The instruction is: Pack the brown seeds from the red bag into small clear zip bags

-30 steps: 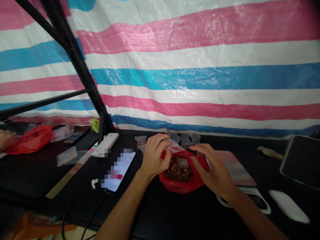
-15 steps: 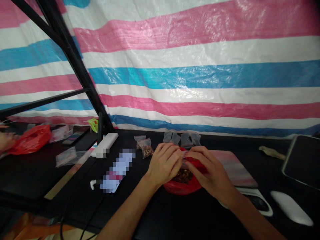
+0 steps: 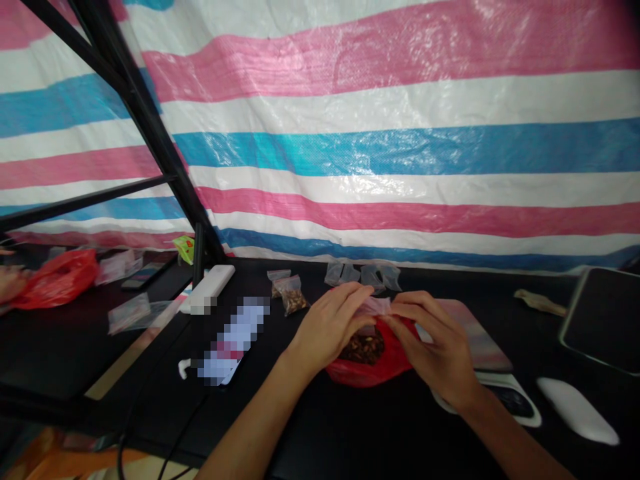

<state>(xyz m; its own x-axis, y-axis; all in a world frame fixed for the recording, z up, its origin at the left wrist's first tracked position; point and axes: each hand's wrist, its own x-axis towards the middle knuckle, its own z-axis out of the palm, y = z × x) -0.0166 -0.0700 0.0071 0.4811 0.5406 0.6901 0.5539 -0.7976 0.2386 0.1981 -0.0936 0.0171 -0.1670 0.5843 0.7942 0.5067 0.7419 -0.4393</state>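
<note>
A small clear zip bag (image 3: pixel 375 306) is stretched between my two hands above a red plastic bag (image 3: pixel 367 375). My left hand (image 3: pixel 334 320) pinches the zip bag's left side, its fingertips partly hidden. At the other side, my right hand (image 3: pixel 434 333) grips the zip bag's edge between thumb and fingers. The red bag lies open on the black table and holds a heap of brown, seed-like pieces (image 3: pixel 364 348). Behind my left hand lie two filled zip bags (image 3: pixel 291 297) with similar brown bits. Several flat, clear bags (image 3: pixel 363 275) lie farther back.
To the left are a blurred-out phone (image 3: pixel 235 343), a white earbud (image 3: pixel 184 368) and a white power strip-like block (image 3: pixel 209 288). At right sit a white mouse (image 3: pixel 577 410) and a dark tablet-like device (image 3: pixel 603 320). Another person's hand (image 3: pixel 11 283) touches a second red bag (image 3: pixel 63 277).
My hands have moved apart slightly, my right hand shifting rightward. The clear zip bag now shows stretched between them, and more of the brown pieces are visible.
</note>
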